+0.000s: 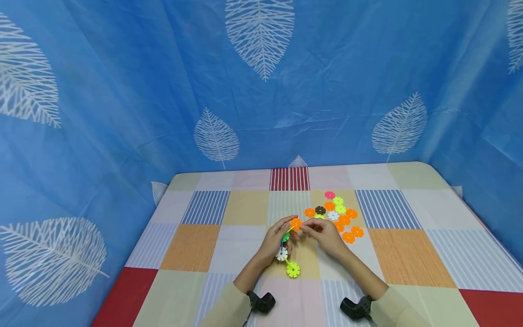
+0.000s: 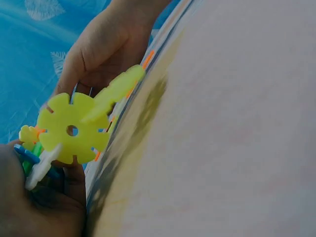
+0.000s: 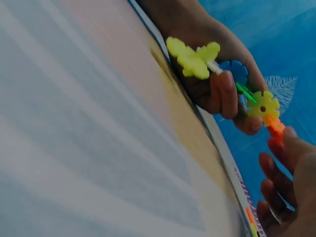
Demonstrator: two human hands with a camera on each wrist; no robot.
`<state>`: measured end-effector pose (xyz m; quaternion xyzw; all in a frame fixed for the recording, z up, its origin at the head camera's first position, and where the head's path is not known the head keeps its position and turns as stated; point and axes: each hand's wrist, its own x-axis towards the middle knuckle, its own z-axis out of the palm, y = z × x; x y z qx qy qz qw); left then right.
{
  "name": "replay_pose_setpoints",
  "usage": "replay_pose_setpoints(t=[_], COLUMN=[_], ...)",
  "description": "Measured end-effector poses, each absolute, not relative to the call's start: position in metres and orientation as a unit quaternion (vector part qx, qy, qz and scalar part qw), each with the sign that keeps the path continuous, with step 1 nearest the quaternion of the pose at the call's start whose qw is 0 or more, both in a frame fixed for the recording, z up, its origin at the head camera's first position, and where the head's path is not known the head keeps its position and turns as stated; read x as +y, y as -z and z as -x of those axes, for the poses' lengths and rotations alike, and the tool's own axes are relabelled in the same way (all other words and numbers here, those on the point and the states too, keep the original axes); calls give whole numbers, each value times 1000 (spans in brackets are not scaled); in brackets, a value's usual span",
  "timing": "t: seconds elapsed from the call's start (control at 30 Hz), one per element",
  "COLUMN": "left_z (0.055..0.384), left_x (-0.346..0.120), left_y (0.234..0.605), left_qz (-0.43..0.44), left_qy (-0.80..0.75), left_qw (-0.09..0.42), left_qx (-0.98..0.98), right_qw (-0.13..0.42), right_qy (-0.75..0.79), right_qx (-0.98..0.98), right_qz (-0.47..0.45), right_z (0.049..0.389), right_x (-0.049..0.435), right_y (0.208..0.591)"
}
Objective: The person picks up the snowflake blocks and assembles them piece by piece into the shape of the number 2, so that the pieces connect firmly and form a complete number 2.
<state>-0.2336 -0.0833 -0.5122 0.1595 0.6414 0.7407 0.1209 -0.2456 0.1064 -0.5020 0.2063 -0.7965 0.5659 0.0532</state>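
My left hand (image 1: 271, 243) grips a chain of notched plastic discs slotted edge to edge. In the right wrist view the chain runs from yellow discs (image 3: 193, 61) through a white one, a blue disc (image 3: 234, 71) and a green disc (image 3: 246, 92) to another yellow disc (image 3: 256, 106) and an orange disc (image 3: 275, 124). A yellow disc (image 2: 74, 129) hangs at the near end in the left wrist view, with a second yellow one slotted into it. My right hand (image 1: 328, 236) pinches the orange disc (image 1: 296, 224) at the far end, between thumb and fingertips.
Loose discs lie beyond my right hand: several orange ones (image 1: 349, 237), a pink one (image 1: 329, 195), a dark brown one (image 1: 320, 210), a white one (image 1: 333, 215) and yellow ones (image 1: 340, 209). A patchwork cloth (image 1: 192, 247) covers the table, and a blue leaf-patterned curtain (image 1: 318, 91) surrounds it.
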Motion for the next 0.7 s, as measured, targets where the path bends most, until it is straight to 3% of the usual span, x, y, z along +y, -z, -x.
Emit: replay_pose_setpoints(t=[0.27,0.47,0.7], left_z=[229,222,221], left_x=[-85,-85,-83], left_y=[501,487,487], left_qz=[-150,-154,-128], left_qy=[-758,-755,-771], left_qw=[130,125,117], left_qx=[622,625,612], right_qw=[226,231,169], right_qy=[-307,-254,-483], right_qx=[-902,-917,-835], right_qz=[-201,-204,-201], right_z=[279,291,275], right_x=[114,116,112], right_y=[514,519,511])
